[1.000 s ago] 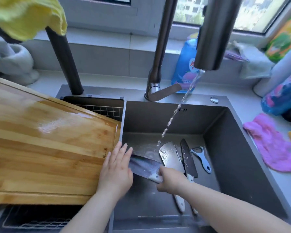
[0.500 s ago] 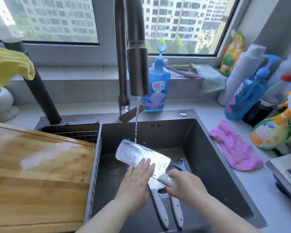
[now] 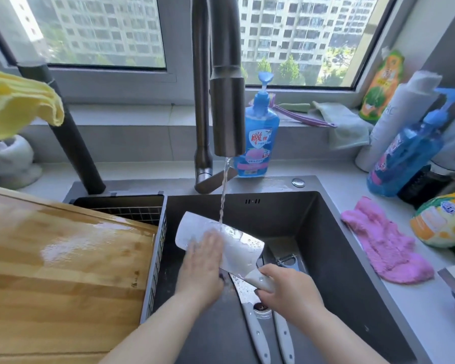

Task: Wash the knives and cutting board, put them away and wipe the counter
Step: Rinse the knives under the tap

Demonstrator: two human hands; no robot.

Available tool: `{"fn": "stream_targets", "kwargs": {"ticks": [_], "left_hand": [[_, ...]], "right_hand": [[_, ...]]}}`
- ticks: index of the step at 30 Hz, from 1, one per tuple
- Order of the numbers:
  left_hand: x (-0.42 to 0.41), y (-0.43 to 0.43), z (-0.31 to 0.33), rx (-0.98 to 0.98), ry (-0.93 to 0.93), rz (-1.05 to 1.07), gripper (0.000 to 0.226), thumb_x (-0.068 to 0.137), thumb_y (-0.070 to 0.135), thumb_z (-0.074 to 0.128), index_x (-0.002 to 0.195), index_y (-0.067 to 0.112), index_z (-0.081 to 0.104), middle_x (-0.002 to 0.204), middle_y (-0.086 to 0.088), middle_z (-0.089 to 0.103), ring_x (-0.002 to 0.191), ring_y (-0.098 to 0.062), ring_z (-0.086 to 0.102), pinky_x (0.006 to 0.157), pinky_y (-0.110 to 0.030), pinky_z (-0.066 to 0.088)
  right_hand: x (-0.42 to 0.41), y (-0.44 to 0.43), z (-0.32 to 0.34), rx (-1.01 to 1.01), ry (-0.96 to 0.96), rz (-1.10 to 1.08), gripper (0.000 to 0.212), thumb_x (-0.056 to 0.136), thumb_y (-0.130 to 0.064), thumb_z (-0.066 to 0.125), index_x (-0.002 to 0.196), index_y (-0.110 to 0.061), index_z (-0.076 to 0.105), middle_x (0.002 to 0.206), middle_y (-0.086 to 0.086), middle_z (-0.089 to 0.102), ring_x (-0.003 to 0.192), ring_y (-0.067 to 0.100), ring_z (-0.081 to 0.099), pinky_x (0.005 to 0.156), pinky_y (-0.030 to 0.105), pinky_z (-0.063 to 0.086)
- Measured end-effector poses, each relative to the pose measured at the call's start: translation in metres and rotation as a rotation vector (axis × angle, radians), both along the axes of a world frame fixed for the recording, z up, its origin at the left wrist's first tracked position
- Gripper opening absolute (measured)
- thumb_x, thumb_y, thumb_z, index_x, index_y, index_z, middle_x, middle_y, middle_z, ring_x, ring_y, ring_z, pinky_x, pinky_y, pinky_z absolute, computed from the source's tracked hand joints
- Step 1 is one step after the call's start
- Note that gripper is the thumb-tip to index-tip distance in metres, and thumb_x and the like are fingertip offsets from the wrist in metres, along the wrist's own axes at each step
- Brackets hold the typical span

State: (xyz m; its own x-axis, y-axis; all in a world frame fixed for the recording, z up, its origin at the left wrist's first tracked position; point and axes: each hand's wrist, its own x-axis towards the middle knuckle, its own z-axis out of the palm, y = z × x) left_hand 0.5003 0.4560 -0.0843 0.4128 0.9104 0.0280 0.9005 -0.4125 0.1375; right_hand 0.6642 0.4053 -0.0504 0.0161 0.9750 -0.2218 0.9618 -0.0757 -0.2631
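My right hand (image 3: 290,291) grips the white handle of a wide cleaver (image 3: 237,245) and holds its blade flat under the running water from the tap (image 3: 227,114). My left hand (image 3: 202,261) lies palm-down on the wet blade, fingers together. Below them, two more white-handled knives (image 3: 258,334) lie on the floor of the dark sink (image 3: 339,258), and a peeler (image 3: 288,261) rests near the back right. A large wet wooden cutting board (image 3: 63,271) spans the drain basket on the left.
A blue dish-soap pump bottle (image 3: 259,137) stands behind the sink. A pink cloth (image 3: 386,243) lies on the right counter beside several cleaning bottles (image 3: 410,151). A yellow cloth (image 3: 16,101) hangs at upper left. A green cloth (image 3: 344,124) sits on the windowsill.
The cleaver came up from the sink floor into the water stream. My left hand slid along the blade toward its tip. The view tilted up toward the window.
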Motion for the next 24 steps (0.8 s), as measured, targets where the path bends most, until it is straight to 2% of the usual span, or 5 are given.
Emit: {"fn": "stream_targets", "kwargs": {"ticks": [3,7,13,18,24], "left_hand": [[0.001,0.000,-0.002,-0.034,-0.035,0.051,0.077,0.089,0.020,0.039,0.145,0.010,-0.012,0.151,0.003,-0.019,0.142,-0.020,-0.018,0.110,-0.032,-0.018],[0.014,-0.019,-0.019,-0.126,0.064,-0.253,0.073,0.064,0.028,0.034,0.135,0.013,0.032,0.139,-0.003,0.048,0.132,-0.018,0.026,0.114,-0.030,-0.006],[-0.005,0.007,-0.011,-0.023,-0.033,0.099,0.076,0.088,0.020,0.035,0.144,0.010,-0.014,0.151,-0.001,-0.020,0.139,-0.019,-0.022,0.106,-0.028,-0.026],[0.021,-0.013,-0.015,-0.099,0.114,-0.223,0.089,0.052,0.036,0.063,0.133,0.012,0.033,0.137,-0.001,0.049,0.128,-0.015,0.045,0.114,-0.030,-0.013],[0.000,-0.001,0.004,-0.060,0.035,0.052,0.078,0.090,0.021,0.039,0.144,0.010,-0.017,0.147,0.001,-0.027,0.140,-0.018,-0.021,0.109,-0.034,-0.020]], "right_hand": [[0.001,0.001,-0.007,0.003,-0.013,0.011,0.036,0.088,-0.035,0.048,0.123,-0.033,0.050,0.118,-0.008,0.063,0.113,0.015,0.054,0.077,0.026,0.034],[0.001,0.001,-0.013,0.013,-0.015,0.058,0.037,0.089,-0.036,0.047,0.125,-0.031,0.049,0.118,-0.009,0.062,0.113,0.014,0.054,0.076,0.026,0.033],[0.012,-0.001,-0.018,0.019,-0.011,0.018,0.033,0.086,-0.035,0.048,0.119,-0.034,0.053,0.112,-0.012,0.065,0.107,0.013,0.057,0.072,0.023,0.032],[0.004,0.002,-0.013,0.013,0.019,0.025,0.037,0.089,-0.037,0.048,0.125,-0.033,0.049,0.117,-0.011,0.063,0.112,0.012,0.055,0.082,0.023,0.037],[0.009,-0.004,-0.016,0.008,0.016,-0.009,0.035,0.087,-0.037,0.049,0.121,-0.035,0.051,0.112,-0.010,0.065,0.108,0.013,0.056,0.071,0.023,0.029]]}}
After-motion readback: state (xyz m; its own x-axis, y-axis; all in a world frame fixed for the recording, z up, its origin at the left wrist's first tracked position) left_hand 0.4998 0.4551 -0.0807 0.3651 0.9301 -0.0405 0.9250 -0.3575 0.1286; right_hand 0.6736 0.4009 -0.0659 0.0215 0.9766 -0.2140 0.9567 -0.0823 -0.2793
